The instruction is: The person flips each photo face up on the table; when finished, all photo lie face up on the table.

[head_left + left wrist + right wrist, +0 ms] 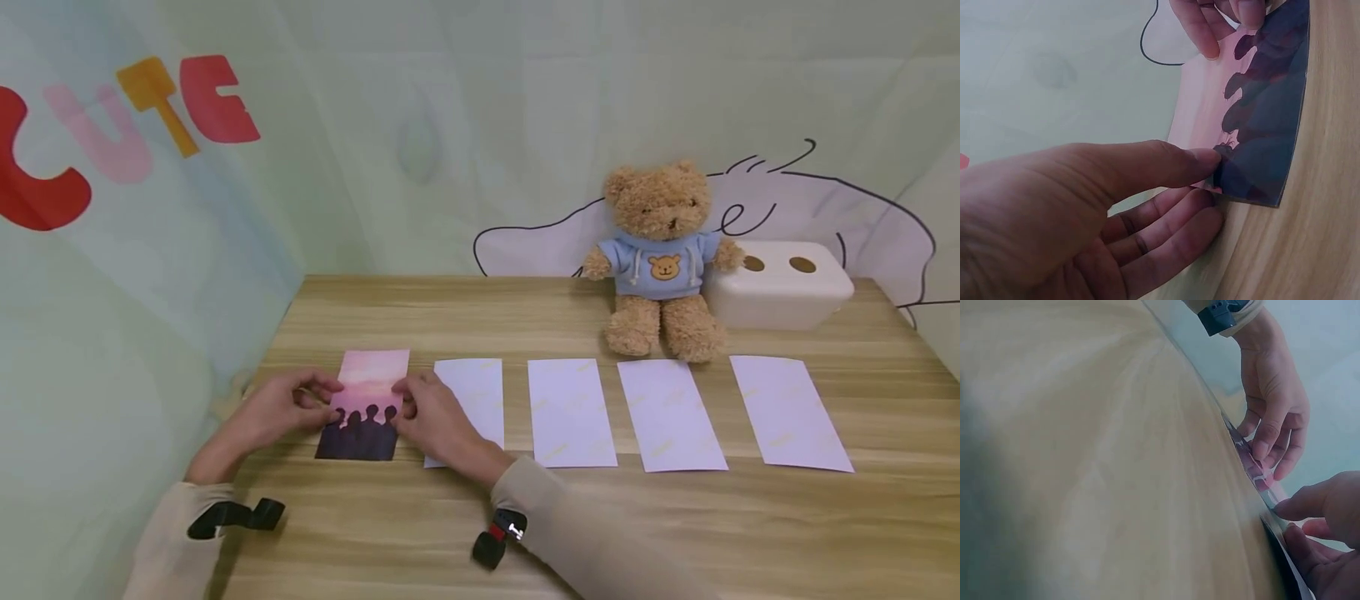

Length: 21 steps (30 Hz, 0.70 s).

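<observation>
A photo card (369, 433) with a pink sky and dark silhouettes of people is at the left end of a row on the table. My left hand (281, 408) pinches its left edge. In the left wrist view the thumb (1200, 164) lies on the picture side, with curled fingers (1191, 228) beneath. My right hand (442, 421) pinches the card's opposite edge between thumb and fingers. In the right wrist view, the card (1259, 475) shows as a thin slanted strip between both hands. Just right of it, a white card (474, 387) is partly hidden by my right hand.
Farther right on the wooden table (465, 542) lie three more white cards: one (572, 412), a second (671, 417) and a third (791, 412). Behind them sits a teddy bear (660, 267) in a blue hoodie, beside a white box (783, 292) with two oval holes. A printed cloth (420, 100) hangs behind.
</observation>
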Each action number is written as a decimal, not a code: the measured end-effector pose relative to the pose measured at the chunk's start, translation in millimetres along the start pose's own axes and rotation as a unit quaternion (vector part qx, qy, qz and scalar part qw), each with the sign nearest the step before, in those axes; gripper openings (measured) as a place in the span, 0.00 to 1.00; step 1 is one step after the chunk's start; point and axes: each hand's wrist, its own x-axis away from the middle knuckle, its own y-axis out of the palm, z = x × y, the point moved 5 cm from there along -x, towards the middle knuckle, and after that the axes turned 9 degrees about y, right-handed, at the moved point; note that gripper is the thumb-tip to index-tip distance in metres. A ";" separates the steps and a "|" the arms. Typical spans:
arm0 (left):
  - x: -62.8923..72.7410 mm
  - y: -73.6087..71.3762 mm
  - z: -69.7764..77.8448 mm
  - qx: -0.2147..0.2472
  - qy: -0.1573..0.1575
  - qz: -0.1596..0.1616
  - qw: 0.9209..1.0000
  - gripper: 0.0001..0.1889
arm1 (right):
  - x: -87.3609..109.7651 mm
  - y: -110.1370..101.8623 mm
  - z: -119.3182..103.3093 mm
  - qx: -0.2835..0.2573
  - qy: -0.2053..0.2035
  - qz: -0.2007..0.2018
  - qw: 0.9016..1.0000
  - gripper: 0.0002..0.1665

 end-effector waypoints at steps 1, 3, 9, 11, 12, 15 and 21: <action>0.0 0.0 0.1 0.000 -0.002 0.001 1.000 0.16 | 0.3 0.0 -0.3 0.002 -0.001 0.002 1.000 0.21; 0.0 -0.1 0.4 -0.001 -0.002 0.000 1.000 0.16 | 0.8 -0.3 -0.9 0.008 -0.004 0.005 1.000 0.21; -0.4 0.5 0.2 -0.007 0.001 -0.003 1.000 0.16 | 1.7 -0.1 -1.1 0.012 -0.007 0.011 1.000 0.21; -0.9 0.6 -0.7 -0.010 0.000 -0.004 1.000 0.16 | 1.8 -0.3 -1.3 0.016 -0.007 0.013 1.000 0.21; -1.2 1.0 -1.1 -0.012 -0.001 -0.004 1.000 0.16 | 1.8 -0.4 -1.2 0.018 -0.007 0.014 1.000 0.21; -1.6 0.9 -1.8 -0.015 0.003 -0.003 1.000 0.16 | 1.7 -0.5 -1.3 0.023 -0.008 0.019 1.000 0.21; -0.1 0.2 -1.1 -0.026 0.006 0.001 1.000 0.16 | 2.1 1.8 -1.6 0.020 -0.014 0.018 1.000 0.20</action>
